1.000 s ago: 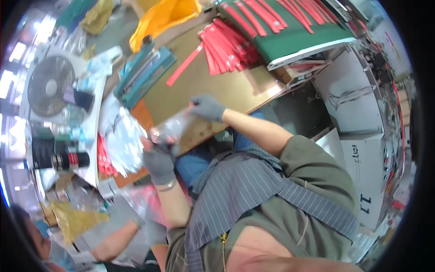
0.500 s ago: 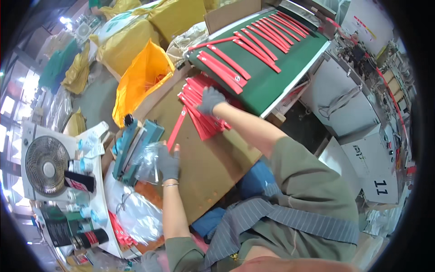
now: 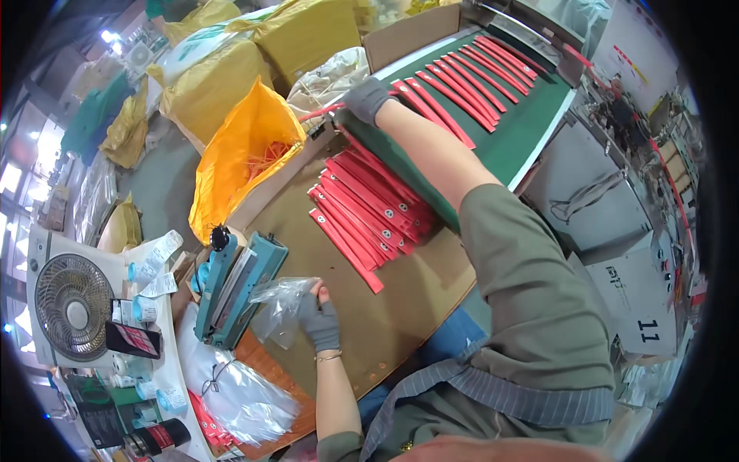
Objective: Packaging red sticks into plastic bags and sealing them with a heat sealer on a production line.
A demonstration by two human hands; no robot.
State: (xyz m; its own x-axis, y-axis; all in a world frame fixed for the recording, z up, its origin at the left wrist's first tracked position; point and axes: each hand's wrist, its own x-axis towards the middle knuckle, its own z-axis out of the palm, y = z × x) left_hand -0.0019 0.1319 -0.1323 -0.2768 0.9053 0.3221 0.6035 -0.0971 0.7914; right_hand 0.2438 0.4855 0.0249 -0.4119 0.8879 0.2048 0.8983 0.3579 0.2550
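Observation:
My right hand (image 3: 365, 101), in a grey fingerless glove, reaches to the left edge of the green conveyor belt (image 3: 531, 115). Its fingers are closed on a long red strip (image 3: 317, 113) that sticks out to the left. My left hand (image 3: 319, 317), gloved the same way, pinches a crumpled clear plastic bag (image 3: 279, 306) over the brown table board (image 3: 416, 308). Between the hands lies an overlapping pile of flat red strips (image 3: 362, 208), each with a small round mark near one end. More red strips (image 3: 469, 81) rest in a row on the belt.
A teal bar sealer (image 3: 240, 289) stands left of my left hand. Behind it is an open orange sack (image 3: 231, 169) with red scraps inside. A stack of clear bags (image 3: 239, 400) lies nearer me. A white fan (image 3: 73, 308) and a grey machine cabinet (image 3: 577, 185) flank the workplace.
My right hand has moved from the pile up to the belt's edge and grasped a strip there. The strip that slanted toward my left hand now lies with the pile.

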